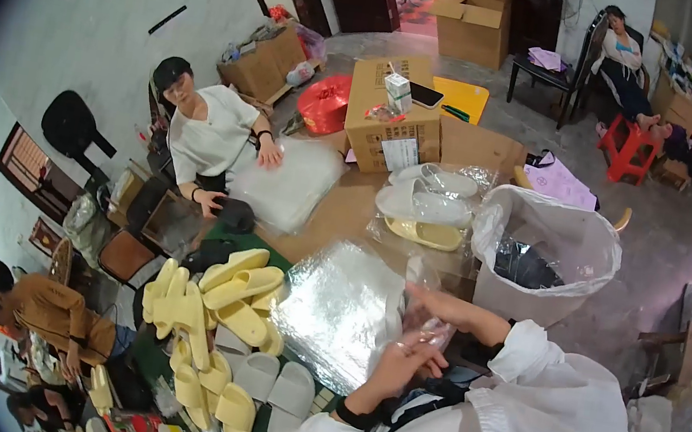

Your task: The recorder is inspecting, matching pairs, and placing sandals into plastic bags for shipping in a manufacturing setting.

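My left hand (411, 366), with a black band at the wrist, grips a crumpled clear plastic bag (434, 332). Across from it, my right hand (437, 306) holds the same plastic, its fingers partly covered; what the bag contains, if anything, I cannot make out. Just left of both hands lies a stack of shiny clear bags (336, 305). Beyond that, to the lower left, yellow slippers (239, 321) are heaped, with grey slippers (290, 395) beside them. White slippers (425, 203) and a yellow slipper (423, 233) lie on clear plastic ahead of my hands.
A white-lined bin (538, 292) stands right of the table. A cardboard box (391, 128) carries a phone (426, 96) and a small white carton (397, 93). Opposite, a co-worker (210, 131) touches a pile of clear bags (282, 188). Another person (55, 310) works at lower left.
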A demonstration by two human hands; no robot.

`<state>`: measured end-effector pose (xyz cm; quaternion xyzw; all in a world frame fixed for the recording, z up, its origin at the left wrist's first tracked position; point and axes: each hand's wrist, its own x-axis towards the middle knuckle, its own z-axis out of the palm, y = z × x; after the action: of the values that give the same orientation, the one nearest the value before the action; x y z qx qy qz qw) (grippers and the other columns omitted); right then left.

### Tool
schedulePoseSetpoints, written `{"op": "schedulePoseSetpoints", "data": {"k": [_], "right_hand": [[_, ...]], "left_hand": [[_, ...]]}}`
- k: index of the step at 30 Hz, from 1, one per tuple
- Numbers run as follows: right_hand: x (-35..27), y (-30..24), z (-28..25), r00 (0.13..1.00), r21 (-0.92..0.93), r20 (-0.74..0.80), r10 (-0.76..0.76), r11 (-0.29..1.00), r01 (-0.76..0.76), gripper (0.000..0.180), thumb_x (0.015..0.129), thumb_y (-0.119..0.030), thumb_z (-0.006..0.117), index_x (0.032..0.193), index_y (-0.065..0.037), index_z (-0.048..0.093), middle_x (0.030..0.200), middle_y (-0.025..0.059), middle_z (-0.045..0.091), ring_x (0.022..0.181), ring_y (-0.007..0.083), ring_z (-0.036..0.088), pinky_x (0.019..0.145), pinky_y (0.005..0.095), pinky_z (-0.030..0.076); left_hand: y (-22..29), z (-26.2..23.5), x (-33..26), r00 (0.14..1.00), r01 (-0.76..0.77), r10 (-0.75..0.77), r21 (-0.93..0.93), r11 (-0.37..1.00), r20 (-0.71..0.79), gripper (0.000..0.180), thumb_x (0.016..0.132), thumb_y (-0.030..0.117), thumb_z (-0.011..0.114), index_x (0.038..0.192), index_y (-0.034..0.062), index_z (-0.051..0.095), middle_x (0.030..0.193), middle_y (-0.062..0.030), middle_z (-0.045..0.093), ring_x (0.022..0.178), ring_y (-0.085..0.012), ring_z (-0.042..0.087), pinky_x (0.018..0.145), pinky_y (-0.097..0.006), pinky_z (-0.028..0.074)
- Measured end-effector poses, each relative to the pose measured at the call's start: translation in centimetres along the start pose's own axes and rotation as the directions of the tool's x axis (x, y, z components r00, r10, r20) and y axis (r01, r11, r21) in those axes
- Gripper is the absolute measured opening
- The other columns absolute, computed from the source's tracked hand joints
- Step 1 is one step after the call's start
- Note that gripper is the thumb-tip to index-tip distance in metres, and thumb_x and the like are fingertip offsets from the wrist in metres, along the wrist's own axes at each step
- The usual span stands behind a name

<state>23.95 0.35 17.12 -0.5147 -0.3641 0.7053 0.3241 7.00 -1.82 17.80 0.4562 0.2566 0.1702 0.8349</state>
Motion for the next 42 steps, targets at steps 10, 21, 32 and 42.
{"op": "schedulePoseSetpoints", "data": {"k": [10, 21, 32, 42], "right_hand": [[2.6, -1.6, -3.0, 0.890, -0.432, 0.440, 0.118, 0.897, 0.094, 0.042, 0.083, -0.040, 0.054, 0.078, 0.001, 0.063, 0.068, 0.0062, 0.061, 0.062, 0.0134, 0.055, 0.060, 0.0277, 0.045], [10.0, -9.9, -4.9, 0.861, 0.059, 0.008, -0.509, 0.859, 0.508, 0.029, 0.088, -0.024, 0.053, 0.105, -0.002, 0.058, 0.100, 0.0025, 0.059, 0.091, 0.0112, 0.053, 0.082, 0.0257, 0.042], [27.4, 3.8, -25.2, 0.970, 0.449, -0.235, -0.058, 0.879, 0.161, 0.028, 0.085, -0.023, 0.052, 0.105, -0.004, 0.048, 0.097, 0.0107, 0.052, 0.071, 0.0183, 0.052, 0.056, 0.0248, 0.041], [25.1, 10.6, -22.4, 0.912, 0.483, -0.397, -0.108, 0.820, 0.307, 0.033, 0.087, -0.028, 0.048, 0.110, -0.005, 0.046, 0.102, 0.0121, 0.052, 0.081, 0.0231, 0.054, 0.063, 0.0281, 0.046]], "left_hand": [[-2.2, -0.4, 3.8, 0.998, 0.048, -0.056, 0.348, 0.936, 0.013, 0.031, 0.091, 0.009, 0.045, 0.122, 0.0017, 0.046, 0.085, -0.0091, 0.063, 0.071, -0.0102, 0.057, 0.066, -0.022, 0.047], [-0.5, 0.3, 1.9, 0.869, -0.189, 0.278, 0.246, 0.951, -0.409, 0.054, 0.092, 0.012, 0.043, 0.139, 0.0091, 0.016, 0.095, -0.0119, 0.060, 0.072, -0.0122, 0.056, 0.069, -0.026, 0.047], [-6.5, 0.1, -4.7, 0.621, -0.126, 0.209, 0.167, 0.978, -0.755, 0.024, 0.092, 0.020, 0.046, 0.109, 0.0058, 0.054, 0.088, -0.0028, 0.060, 0.072, -0.0083, 0.057, 0.060, -0.022, 0.046], [-11.7, -7.5, -14.9, 0.095, -0.122, 0.229, 0.216, 0.969, -0.969, 0.028, 0.085, 0.014, 0.054, 0.111, 0.0043, 0.053, 0.100, -0.0028, 0.059, 0.086, -0.0112, 0.052, 0.071, -0.025, 0.043]]}}
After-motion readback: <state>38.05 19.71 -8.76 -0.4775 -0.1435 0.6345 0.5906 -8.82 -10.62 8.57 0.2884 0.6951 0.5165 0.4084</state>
